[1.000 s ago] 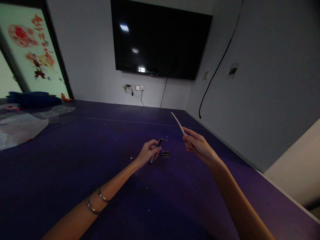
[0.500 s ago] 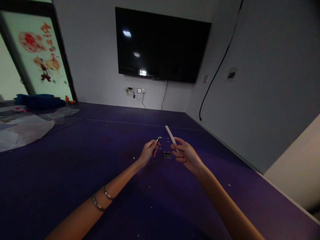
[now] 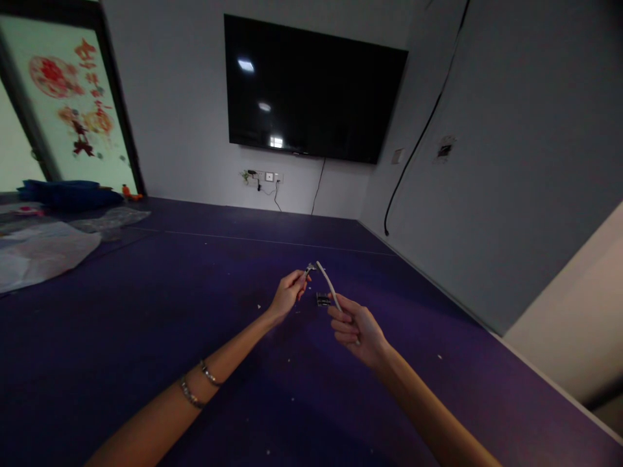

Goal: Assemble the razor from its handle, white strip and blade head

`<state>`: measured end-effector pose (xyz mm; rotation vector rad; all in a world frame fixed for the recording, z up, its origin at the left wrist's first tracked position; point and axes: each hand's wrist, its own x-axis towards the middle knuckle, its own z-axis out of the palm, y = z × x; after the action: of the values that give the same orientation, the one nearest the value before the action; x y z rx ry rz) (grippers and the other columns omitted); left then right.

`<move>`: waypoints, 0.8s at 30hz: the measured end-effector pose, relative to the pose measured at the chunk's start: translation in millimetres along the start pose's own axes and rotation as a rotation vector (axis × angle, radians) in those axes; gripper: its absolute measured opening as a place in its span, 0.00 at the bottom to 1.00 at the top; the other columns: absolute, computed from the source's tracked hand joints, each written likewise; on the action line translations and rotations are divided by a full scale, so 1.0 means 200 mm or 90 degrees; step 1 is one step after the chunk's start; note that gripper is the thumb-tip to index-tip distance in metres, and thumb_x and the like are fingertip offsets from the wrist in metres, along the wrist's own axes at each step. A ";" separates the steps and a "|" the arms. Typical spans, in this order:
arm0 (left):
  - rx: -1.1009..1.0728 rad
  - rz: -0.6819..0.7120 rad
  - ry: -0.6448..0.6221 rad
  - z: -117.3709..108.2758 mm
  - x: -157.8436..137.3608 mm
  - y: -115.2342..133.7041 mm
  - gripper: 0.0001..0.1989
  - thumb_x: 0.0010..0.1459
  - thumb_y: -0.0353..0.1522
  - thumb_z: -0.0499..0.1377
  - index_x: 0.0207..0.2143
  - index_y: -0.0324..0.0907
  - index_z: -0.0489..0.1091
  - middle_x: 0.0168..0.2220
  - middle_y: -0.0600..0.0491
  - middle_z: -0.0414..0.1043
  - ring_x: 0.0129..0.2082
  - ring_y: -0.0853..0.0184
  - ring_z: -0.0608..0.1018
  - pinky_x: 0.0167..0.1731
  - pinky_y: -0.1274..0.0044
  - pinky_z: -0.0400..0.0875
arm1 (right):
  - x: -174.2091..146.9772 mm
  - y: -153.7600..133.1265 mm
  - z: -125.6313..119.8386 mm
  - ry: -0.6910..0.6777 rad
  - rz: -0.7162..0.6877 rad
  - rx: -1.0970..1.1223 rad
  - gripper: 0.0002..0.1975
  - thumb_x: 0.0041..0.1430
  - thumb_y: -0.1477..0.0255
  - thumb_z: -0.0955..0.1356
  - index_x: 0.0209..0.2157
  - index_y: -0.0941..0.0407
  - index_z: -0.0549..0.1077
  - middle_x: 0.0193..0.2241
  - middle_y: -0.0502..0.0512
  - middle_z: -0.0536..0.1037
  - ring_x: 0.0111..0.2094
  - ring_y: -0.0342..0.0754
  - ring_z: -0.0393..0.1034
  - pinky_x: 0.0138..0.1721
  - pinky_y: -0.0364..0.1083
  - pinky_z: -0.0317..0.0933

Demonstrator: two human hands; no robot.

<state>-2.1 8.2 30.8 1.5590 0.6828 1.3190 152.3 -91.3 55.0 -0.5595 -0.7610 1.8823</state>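
My left hand is closed around a small tool with a dark handle and a shiny metal head; its exact kind is too small to make out. My right hand grips a long, thin, pale flat strip, slightly curved and seen nearly edge-on. The strip's far tip is close to the tool's metal head; whether they touch I cannot tell. Between the hands, a small dark rectangular piece with lighter marks lies on the purple surface.
Several tiny white scraps are scattered over the surface. At the left are a crumpled translucent plastic sheet, a dark blue bundle and a small orange object. A black cable hangs along the right wall; a television is mounted ahead.
My right hand has moved slightly down, and the strip has turned from its flat face toward its edge. Its tip has come closer to the tool in my left hand.
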 end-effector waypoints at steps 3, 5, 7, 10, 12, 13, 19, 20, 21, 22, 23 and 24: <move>0.012 0.009 -0.003 0.00 0.00 0.00 0.17 0.54 0.44 0.53 0.30 0.39 0.66 0.20 0.59 0.57 0.16 0.77 0.59 0.17 0.83 0.51 | -0.04 0.05 0.00 -0.016 0.030 0.066 0.04 0.58 0.70 0.63 0.32 0.56 0.64 0.13 0.38 0.50 0.10 0.32 0.35 0.10 0.33 0.32; 0.007 0.004 -0.003 0.00 -0.01 0.00 0.17 0.54 0.45 0.53 0.30 0.39 0.66 0.20 0.60 0.56 0.16 0.78 0.58 0.16 0.83 0.50 | -0.05 0.07 0.00 -0.020 0.028 0.103 0.04 0.58 0.70 0.63 0.32 0.56 0.64 0.13 0.38 0.50 0.10 0.32 0.36 0.09 0.33 0.32; -0.003 -0.006 -0.009 0.01 -0.01 0.00 0.18 0.54 0.46 0.52 0.30 0.39 0.66 0.19 0.60 0.56 0.15 0.78 0.58 0.16 0.83 0.49 | -0.06 0.06 0.01 -0.019 0.019 0.131 0.03 0.59 0.71 0.62 0.33 0.56 0.64 0.13 0.38 0.50 0.10 0.32 0.36 0.09 0.33 0.32; -0.020 -0.017 -0.026 0.03 -0.02 -0.01 0.18 0.54 0.46 0.53 0.29 0.39 0.65 0.18 0.61 0.54 0.15 0.78 0.57 0.15 0.83 0.50 | -0.05 0.06 0.03 -0.010 0.015 0.157 0.03 0.60 0.73 0.61 0.33 0.57 0.64 0.13 0.38 0.48 0.10 0.32 0.36 0.09 0.32 0.32; -0.031 -0.024 -0.028 0.03 -0.03 -0.01 0.18 0.53 0.46 0.53 0.29 0.39 0.65 0.18 0.60 0.55 0.15 0.78 0.57 0.15 0.83 0.49 | -0.05 0.08 0.04 0.002 0.017 0.163 0.03 0.60 0.73 0.60 0.32 0.57 0.64 0.13 0.38 0.48 0.10 0.32 0.36 0.09 0.32 0.32; -0.038 -0.025 -0.024 0.03 -0.03 -0.01 0.18 0.53 0.46 0.53 0.29 0.39 0.65 0.19 0.60 0.55 0.15 0.78 0.57 0.15 0.83 0.49 | -0.06 0.10 0.04 0.008 0.018 0.163 0.03 0.59 0.73 0.61 0.32 0.57 0.64 0.13 0.38 0.48 0.10 0.32 0.36 0.09 0.32 0.32; -0.044 -0.012 -0.017 0.03 -0.02 0.00 0.18 0.54 0.46 0.53 0.29 0.39 0.65 0.18 0.61 0.53 0.14 0.78 0.56 0.14 0.83 0.48 | -0.09 0.15 0.07 0.025 -0.025 0.166 0.02 0.57 0.73 0.63 0.32 0.56 0.64 0.13 0.38 0.48 0.10 0.32 0.37 0.08 0.33 0.33; -0.042 -0.012 -0.020 0.03 -0.02 0.01 0.18 0.54 0.46 0.53 0.29 0.39 0.65 0.17 0.61 0.53 0.14 0.78 0.56 0.14 0.83 0.49 | -0.09 0.14 0.08 0.025 -0.039 0.167 0.01 0.58 0.73 0.62 0.32 0.56 0.64 0.13 0.38 0.48 0.10 0.32 0.37 0.08 0.33 0.33; -0.039 -0.013 -0.021 0.03 -0.03 0.01 0.19 0.53 0.46 0.53 0.29 0.38 0.65 0.17 0.61 0.53 0.14 0.78 0.56 0.15 0.83 0.49 | -0.09 0.14 0.08 0.023 -0.046 0.166 0.01 0.58 0.73 0.62 0.32 0.56 0.63 0.13 0.38 0.48 0.09 0.32 0.37 0.09 0.33 0.33; -0.038 -0.014 -0.022 0.04 -0.03 0.01 0.19 0.53 0.47 0.53 0.29 0.38 0.65 0.17 0.61 0.53 0.14 0.78 0.56 0.15 0.83 0.49 | -0.09 0.13 0.09 0.022 -0.047 0.164 0.01 0.58 0.73 0.62 0.32 0.56 0.63 0.13 0.38 0.49 0.09 0.32 0.37 0.09 0.32 0.33; -0.038 -0.015 -0.023 0.04 -0.03 0.02 0.19 0.53 0.47 0.54 0.29 0.38 0.65 0.17 0.61 0.53 0.14 0.78 0.56 0.15 0.83 0.49 | -0.09 0.13 0.09 0.020 -0.046 0.159 0.02 0.58 0.73 0.62 0.32 0.56 0.64 0.13 0.38 0.49 0.09 0.32 0.37 0.09 0.33 0.33; -0.040 -0.015 -0.023 0.05 -0.04 0.02 0.19 0.53 0.47 0.54 0.29 0.39 0.65 0.17 0.61 0.53 0.14 0.78 0.56 0.15 0.83 0.49 | -0.09 0.13 0.10 0.019 -0.042 0.155 0.02 0.58 0.72 0.62 0.33 0.56 0.64 0.13 0.38 0.49 0.09 0.32 0.37 0.08 0.33 0.33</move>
<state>4.0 -2.7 31.5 1.5162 0.6297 1.2799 130.3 -120.8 50.2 -0.4031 -0.5154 1.8679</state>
